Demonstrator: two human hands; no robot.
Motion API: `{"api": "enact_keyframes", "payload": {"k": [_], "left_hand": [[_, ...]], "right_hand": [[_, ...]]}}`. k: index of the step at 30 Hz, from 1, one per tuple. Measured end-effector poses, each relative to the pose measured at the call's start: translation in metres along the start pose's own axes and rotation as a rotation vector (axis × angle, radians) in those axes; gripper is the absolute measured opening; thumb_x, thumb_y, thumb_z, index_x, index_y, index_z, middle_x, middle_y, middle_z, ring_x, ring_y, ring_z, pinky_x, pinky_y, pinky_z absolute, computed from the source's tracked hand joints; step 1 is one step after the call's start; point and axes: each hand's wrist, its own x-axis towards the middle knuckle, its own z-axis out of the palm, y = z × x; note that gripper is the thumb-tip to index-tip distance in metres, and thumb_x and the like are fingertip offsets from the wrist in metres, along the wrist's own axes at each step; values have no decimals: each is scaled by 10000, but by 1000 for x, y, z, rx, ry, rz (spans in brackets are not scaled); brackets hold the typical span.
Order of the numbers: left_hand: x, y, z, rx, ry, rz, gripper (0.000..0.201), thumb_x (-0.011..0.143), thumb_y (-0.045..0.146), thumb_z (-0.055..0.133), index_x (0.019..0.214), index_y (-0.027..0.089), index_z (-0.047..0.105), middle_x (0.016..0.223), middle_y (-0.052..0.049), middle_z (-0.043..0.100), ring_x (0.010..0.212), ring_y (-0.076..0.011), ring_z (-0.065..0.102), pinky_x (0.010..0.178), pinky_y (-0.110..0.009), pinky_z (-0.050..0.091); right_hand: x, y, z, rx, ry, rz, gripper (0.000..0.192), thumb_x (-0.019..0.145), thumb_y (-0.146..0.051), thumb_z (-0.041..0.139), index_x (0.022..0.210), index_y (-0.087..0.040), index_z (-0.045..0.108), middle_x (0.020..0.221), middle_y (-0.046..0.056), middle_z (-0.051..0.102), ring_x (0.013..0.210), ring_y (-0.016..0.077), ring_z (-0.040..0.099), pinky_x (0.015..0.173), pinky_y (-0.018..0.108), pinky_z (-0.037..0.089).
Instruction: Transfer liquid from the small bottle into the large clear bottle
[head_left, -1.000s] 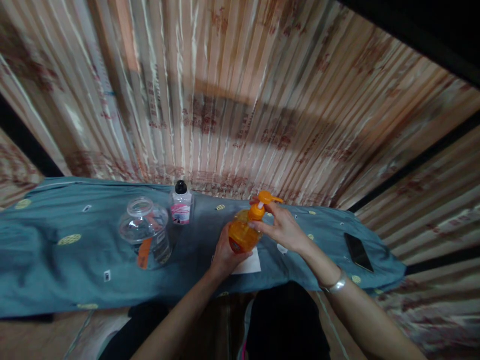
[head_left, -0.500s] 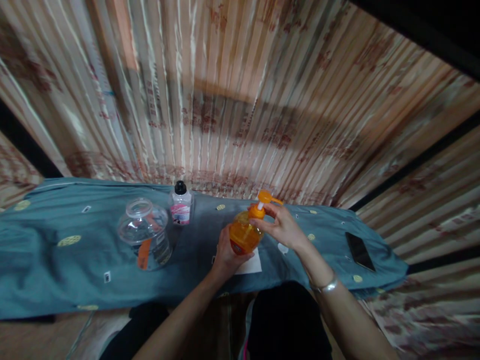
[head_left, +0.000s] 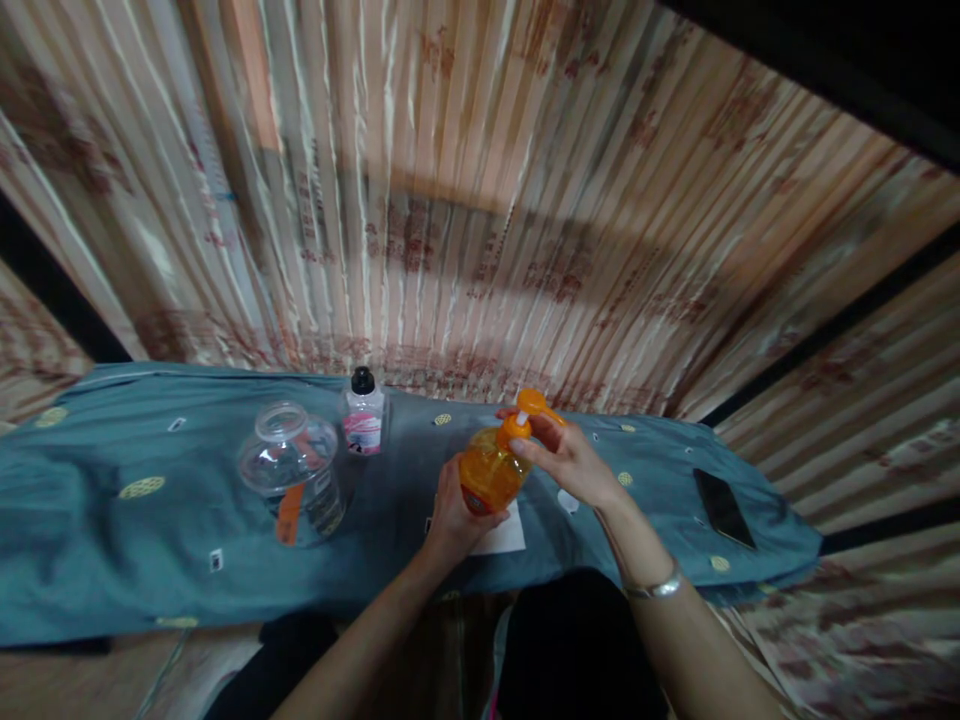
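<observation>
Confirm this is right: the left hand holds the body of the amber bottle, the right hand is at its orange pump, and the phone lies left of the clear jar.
Wrong about the phone: the head view shows it to the right of the clear jar. The left hand does hold the amber bottle, and the right hand is at its orange pump.

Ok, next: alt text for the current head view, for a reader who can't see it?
A person's left hand holds an orange pump bottle by its body while the right hand grasps its pump collar. On the teal cloth, a clear jar and a smaller bottle stand to the left; a phone lies to the right.
</observation>
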Motion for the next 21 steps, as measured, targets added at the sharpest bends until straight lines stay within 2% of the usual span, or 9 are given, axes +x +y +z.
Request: {"api": "enact_keyframes", "payload": {"k": [5, 8, 12, 15, 21], "left_hand": [[0, 0, -1, 1, -4, 10, 544, 959, 480, 712, 1415, 212, 586, 1404, -129, 637, 1246, -312, 650, 1054, -581, 563], [1, 1, -2, 3, -8, 11, 553, 957, 482, 714, 1422, 214, 582, 1414, -130, 633, 1260, -317, 644, 1064, -589, 555], [2, 3, -1, 4, -10, 4, 554, 956, 482, 715, 1423, 214, 581, 1418, -131, 631, 1266, -318, 641, 1070, -593, 550], [2, 3, 0, 1, -6, -13, 534, 958, 477, 714, 1405, 210, 594, 1409, -128, 637, 1254, -313, 646, 1062, -585, 556], [4, 1, 1, -25, 13, -72, 492, 962, 459, 714, 1372, 205, 615, 1403, -125, 641, 1243, -306, 651, 1048, -571, 566]], "right_hand": [[4, -9, -9, -120, -74, -31, 480, 905, -633, 751, 1169, -234, 777, 1187, 67, 825, 1155, 293, 752, 1072, 437, 574], [3, -12, -8, -271, -39, -61, 370, 918, -544, 745, 1111, -231, 788, 1062, 58, 837, 1067, 306, 767, 1015, 439, 586], [-3, -5, 6, -307, 150, -83, 305, 902, -488, 748, 1072, -237, 784, 1068, 68, 832, 1020, 312, 771, 968, 433, 596], [-8, 1, 21, -240, 316, -88, 271, 905, -467, 736, 1053, -243, 778, 1107, 76, 827, 1056, 310, 766, 1009, 439, 583], [-13, 6, 46, -244, 524, -39, 310, 910, -492, 744, 1088, -240, 770, 1205, 102, 807, 1155, 313, 744, 1087, 463, 559]]}}
